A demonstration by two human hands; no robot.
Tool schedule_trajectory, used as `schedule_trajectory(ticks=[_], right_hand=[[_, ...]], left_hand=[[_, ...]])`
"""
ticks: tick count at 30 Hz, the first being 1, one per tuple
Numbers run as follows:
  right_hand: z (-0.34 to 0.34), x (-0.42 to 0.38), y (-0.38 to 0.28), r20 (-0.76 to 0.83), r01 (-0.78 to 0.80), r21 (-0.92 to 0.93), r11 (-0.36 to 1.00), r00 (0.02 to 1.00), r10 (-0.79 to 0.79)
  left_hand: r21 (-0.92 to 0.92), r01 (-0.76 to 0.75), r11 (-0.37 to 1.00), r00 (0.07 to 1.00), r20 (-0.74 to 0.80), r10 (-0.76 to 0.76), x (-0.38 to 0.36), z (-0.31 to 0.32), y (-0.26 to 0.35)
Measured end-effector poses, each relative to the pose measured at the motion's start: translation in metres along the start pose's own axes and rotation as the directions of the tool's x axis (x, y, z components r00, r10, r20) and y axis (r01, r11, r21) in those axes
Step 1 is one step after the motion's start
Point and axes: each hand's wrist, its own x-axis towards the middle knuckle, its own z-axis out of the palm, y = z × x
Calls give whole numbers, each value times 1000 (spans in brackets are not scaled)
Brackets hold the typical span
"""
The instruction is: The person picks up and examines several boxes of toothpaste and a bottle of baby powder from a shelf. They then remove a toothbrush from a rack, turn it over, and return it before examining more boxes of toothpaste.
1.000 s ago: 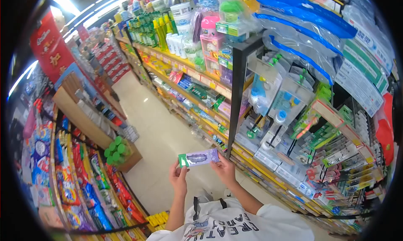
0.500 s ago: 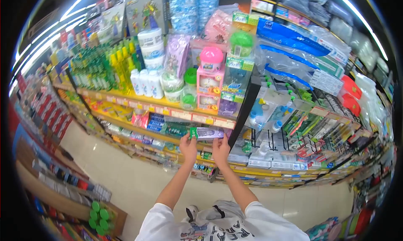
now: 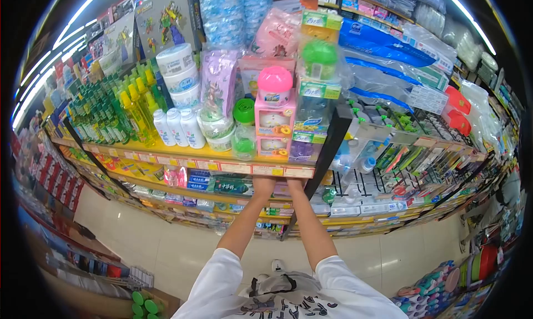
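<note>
Reaching forward side by side, the left hand (image 3: 263, 184) and right hand (image 3: 295, 184) disappear under the yellow shelf edge with its row of price labels (image 3: 222, 166), so I cannot tell whether either grip is clenched or released, and the flat packet they would be handling is out of sight somewhere in that lower tier. Working blind there, the fingers could nudge the green and blue toothpaste boxes (image 3: 233, 186) just left of the grip out of line. Directly above the grip, the pink-lidded air-freshener stack (image 3: 274, 116) might topple if a wrist knocks the shelf.
</note>
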Motion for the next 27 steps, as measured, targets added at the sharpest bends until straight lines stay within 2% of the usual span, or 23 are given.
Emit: schedule_trajectory(ticks=[1, 2, 3, 4, 5, 6, 7, 8, 9, 10, 11, 12, 13, 14, 16, 18, 20, 21, 23, 25, 26, 27], right_hand=[[14, 6, 17, 68, -34, -97, 995, 997, 41], [20, 16, 27, 343, -414, 199, 888, 878, 333], [11, 7, 17, 356, -410, 193, 892, 876, 326], [-12, -9, -1, 41, -129, 299, 946, 992, 122], [-25, -22, -12, -293, 174, 309, 935, 953, -81], [-21, -24, -2, -345, 375, 146, 915, 887, -308], [-33, -36, -21, -340, 378, 149, 914, 887, -312], [-64, -58, -61, -102, 108, 489, 866, 993, -66], [-84, -75, -91, 212, -228, 698, 679, 971, 109], [-85, -84, -103, 216, -229, 696, 680, 971, 106], [-84, -92, -113, 298, -293, 718, 631, 949, 101], [-82, -97, -118, 378, -357, 733, 579, 922, 89], [-77, -100, -118, 380, -356, 735, 577, 921, 83], [-70, -104, -114, 431, -373, 728, 576, 902, 40], [-62, -112, -110, 481, -376, 724, 578, 876, -33], [-66, -118, -108, 480, -379, 727, 573, 877, -28], [-73, -123, -104, 481, -387, 725, 570, 877, -15], [-76, -124, -99, 491, -406, 735, 542, 871, -14], [-83, -123, -95, 498, -422, 747, 513, 867, -13], [-96, -128, -96, 388, -347, 826, 445, 922, -1], [-99, -132, -92, 393, -353, 822, 448, 920, 3], [-103, -137, -87, 350, -278, 803, 526, 936, -40]], left_hand=[[47, -37, 998, 999, 20, 36, -4, 0, -3], [-2, -22, 1000, 999, 37, 22, -6, -8, 0], [5, -8, 1000, 999, 32, 7, -10, -19, -2], [63, 91, 994, 994, 50, -94, -16, -32, -8], [121, 184, 975, 979, 64, -193, -22, -48, -12], [-140, 143, 980, 964, -206, -170, -24, -67, -13], [-154, 203, 967, 929, -282, -240, -19, -89, -16], [-173, 260, 950, 884, -354, -307, -13, -108, -24], [-171, 264, 949, 883, -354, -309, -8, -118, -42], [49, 192, 980, 931, -325, -166, -2, -126, -63], [264, 102, 959, 964, -266, -30, 4, -131, -84], [268, 106, 958, 962, -271, -31, 9, -132, -107], [253, 131, 959, 991, -45, -123, 14, -129, -130], [244, 158, 957, 961, 186, -206, 17, -128, -145], [274, 159, 948, 949, 221, -223, 22, -134, -153], [302, 153, 941, 938, 256, -234, 27, -142, -157], [140, 57, 989, 931, 351, -103, 20, -153, -159], [140, 57, 988, 930, 353, -104, 10, -162, -147], [111, 35, 993, 997, 62, -42, -12, -188, -107], [75, 71, 995, 993, 88, -78, -41, -208, -83], [42, 113, 993, 987, 113, -117, -56, -218, -73], [43, 121, 992, 985, 119, -125, -72, -225, -61]])
